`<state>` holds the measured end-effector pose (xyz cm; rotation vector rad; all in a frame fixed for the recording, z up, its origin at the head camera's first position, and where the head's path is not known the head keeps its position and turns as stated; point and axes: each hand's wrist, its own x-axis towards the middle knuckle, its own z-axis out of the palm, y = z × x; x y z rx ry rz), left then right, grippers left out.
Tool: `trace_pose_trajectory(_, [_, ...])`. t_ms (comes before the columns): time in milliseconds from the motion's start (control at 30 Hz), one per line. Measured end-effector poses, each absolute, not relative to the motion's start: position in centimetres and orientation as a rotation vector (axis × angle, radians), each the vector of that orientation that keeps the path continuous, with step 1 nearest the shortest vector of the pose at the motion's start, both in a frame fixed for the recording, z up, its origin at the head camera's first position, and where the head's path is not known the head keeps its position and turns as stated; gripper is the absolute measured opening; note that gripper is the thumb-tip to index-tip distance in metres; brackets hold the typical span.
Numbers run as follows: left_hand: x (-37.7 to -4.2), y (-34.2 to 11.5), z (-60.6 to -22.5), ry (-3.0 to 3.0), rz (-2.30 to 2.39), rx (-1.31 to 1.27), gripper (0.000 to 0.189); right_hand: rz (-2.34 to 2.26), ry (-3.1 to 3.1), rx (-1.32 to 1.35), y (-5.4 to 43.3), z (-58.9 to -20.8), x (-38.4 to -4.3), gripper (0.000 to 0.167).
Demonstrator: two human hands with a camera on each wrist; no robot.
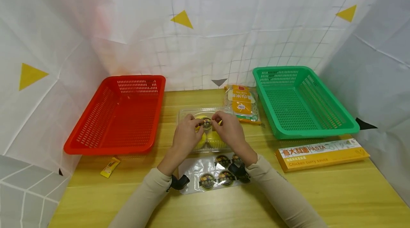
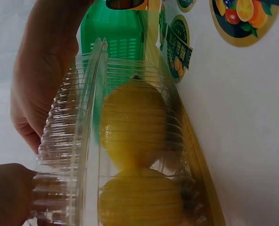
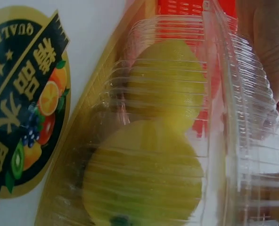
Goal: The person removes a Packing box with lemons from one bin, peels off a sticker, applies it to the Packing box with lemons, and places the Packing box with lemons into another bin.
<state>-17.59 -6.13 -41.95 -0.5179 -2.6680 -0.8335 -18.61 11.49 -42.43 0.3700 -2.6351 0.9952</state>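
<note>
A clear plastic clamshell box (image 1: pixel 205 110) stands closed at the table's middle, with several lemons (image 1: pixel 215 141) inside. Over its lid, a round black-and-gold fruit sticker (image 1: pixel 207 123) spans the gap between both hands. At the sticker's left end, the left hand (image 1: pixel 187 132) pinches it between thumb and fingertips. On the opposite end, the right hand (image 1: pixel 232 132) has a matching pinch. Both wrist views look at the box's ribbed side, with lemons (image 2: pixel 135 125) showing through; the fingertips are hidden there. Just in front of the box lies a white sheet (image 1: pixel 192 173) bearing several more such stickers (image 1: pixel 207 181).
A red basket (image 1: pixel 128 121) stands on the left, with a small yellow packet (image 1: pixel 110 167) before it. To the right are a green basket (image 1: pixel 289 110) and a pasta box (image 1: pixel 321 154). Behind the clamshell lies an orange-and-clear food bag (image 1: pixel 242 102).
</note>
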Motion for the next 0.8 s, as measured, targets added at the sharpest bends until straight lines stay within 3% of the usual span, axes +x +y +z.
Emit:
trace_pose_trajectory(367, [-17.58,-6.12,-42.20,-2.661,-0.809,-0.527,0.021,0.889,-2.617,0.517,11.81,-42.58,-18.40,0.005])
trace_pose_trajectory(800, [-17.61,-6.36,-42.11,-2.653,-0.849,-0.512,0.014,0.781,-2.618,0.468,11.94,-42.61,-17.98,0.009])
